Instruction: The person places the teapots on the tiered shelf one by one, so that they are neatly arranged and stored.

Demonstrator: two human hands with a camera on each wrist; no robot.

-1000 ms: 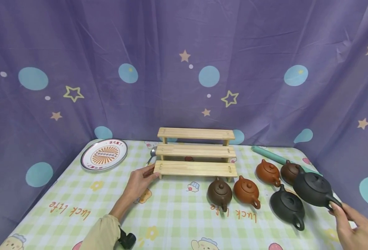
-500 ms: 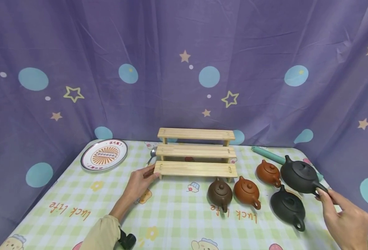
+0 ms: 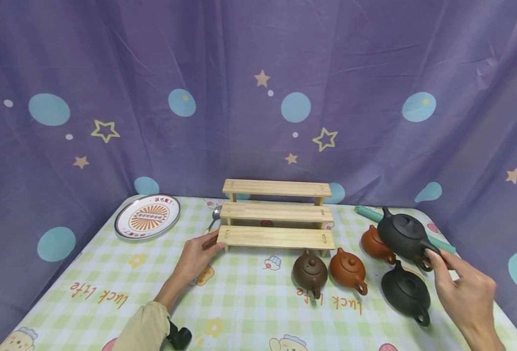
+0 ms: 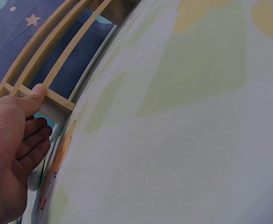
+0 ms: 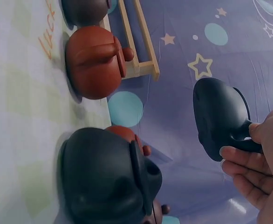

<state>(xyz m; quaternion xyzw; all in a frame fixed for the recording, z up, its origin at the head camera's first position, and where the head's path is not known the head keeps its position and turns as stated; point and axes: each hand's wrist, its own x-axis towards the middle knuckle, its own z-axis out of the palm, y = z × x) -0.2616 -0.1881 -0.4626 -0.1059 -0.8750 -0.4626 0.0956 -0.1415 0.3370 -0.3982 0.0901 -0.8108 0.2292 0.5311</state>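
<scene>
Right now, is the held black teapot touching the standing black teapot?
Apart. The right wrist view shows it plainly: purple curtain is visible between the held black teapot and the standing black teapot.

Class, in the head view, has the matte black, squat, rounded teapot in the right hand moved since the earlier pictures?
Yes. The held black teapot has moved left and upward in the picture, nearer the pale wooden three-tier rack.

Head view evenly bright; wrist views dimmer, softer.
</scene>
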